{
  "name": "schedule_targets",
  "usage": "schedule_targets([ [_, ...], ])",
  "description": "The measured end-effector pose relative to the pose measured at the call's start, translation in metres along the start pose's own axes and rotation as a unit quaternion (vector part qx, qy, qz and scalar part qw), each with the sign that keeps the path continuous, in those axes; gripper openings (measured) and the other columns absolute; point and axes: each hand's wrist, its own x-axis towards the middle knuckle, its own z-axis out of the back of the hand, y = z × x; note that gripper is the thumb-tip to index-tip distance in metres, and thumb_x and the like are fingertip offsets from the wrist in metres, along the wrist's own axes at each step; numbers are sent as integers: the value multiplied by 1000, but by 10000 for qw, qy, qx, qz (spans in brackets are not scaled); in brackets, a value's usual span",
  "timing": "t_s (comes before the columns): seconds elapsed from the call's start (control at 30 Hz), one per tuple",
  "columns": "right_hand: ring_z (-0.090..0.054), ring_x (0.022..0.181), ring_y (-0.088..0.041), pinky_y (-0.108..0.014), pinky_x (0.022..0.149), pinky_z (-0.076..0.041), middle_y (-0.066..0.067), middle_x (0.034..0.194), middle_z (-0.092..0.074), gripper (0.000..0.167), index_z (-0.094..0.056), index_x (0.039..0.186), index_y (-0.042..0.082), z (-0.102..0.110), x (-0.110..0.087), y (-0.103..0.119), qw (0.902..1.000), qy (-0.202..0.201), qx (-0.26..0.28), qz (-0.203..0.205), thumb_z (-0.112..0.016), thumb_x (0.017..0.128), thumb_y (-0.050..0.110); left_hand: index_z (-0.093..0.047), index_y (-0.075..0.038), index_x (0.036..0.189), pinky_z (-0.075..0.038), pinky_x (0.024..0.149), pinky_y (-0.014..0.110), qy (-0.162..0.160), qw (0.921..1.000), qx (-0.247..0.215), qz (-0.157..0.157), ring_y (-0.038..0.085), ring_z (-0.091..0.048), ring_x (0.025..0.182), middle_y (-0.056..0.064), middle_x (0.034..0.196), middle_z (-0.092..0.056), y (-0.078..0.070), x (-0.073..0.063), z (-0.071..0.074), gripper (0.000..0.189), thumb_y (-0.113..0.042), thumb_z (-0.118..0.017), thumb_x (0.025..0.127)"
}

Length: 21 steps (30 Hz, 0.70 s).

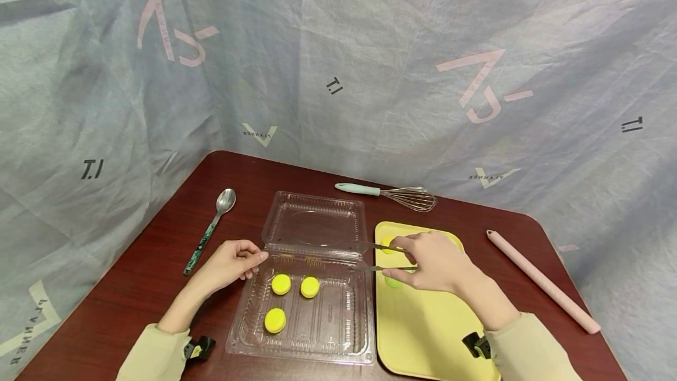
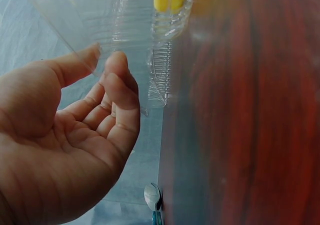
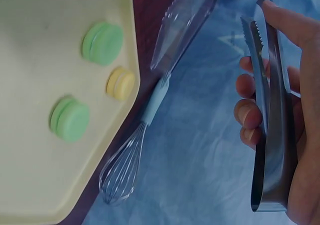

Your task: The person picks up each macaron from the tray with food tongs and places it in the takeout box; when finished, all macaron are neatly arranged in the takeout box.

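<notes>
My left hand (image 1: 227,263) is at the left rim of an open clear plastic box (image 1: 330,328), pinching its edge between thumb and fingertips. Three yellow macarons (image 1: 281,284) sit in the left and middle part of its base. My right hand (image 3: 305,105) grips metal tongs (image 3: 274,135) above the yellow tray (image 1: 423,334); their arms are spread apart, with nothing between the serrated tips. On the tray, the right wrist view shows two green macarons (image 3: 106,43) and a smaller yellow macaron (image 3: 120,84) near the rim. In the head view the right hand and tongs partly cover these.
Behind the box and tray lies a whisk (image 1: 407,196) with a pale blue handle. A spoon (image 1: 208,231) with a green patterned handle rests at the left, and a pink rod (image 1: 545,281) along the right. A grey cloth (image 1: 338,122) hangs behind the table.
</notes>
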Motion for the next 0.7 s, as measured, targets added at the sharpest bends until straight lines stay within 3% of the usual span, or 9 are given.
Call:
schedule_targets([
  [0.43, -34, 48, 6, -24, 51, -38, 22, 57, -41, 39, -71, 100, 17, 3, -28, -33, 9990, 59, -125, -416, -77, 82, 52, -66, 3, 93, -51, 55, 30, 2, 10000, 8, -21, 18, -58, 59, 6, 65, -60, 0, 0, 0, 25, -21, -69, 96],
  [0.7, -36, 49, 2, -23, 49, -35, 22, 58, -40, 41, -72, 103, 18, 3, -47, -51, 9959, 329, -107, -841, -75, 84, 54, -67, 1, 91, -51, 54, 28, -16, 10000, 10, -39, 17, -58, 59, 6, 65, -60, 2, 1, 0, 24, -22, -70, 95],
])
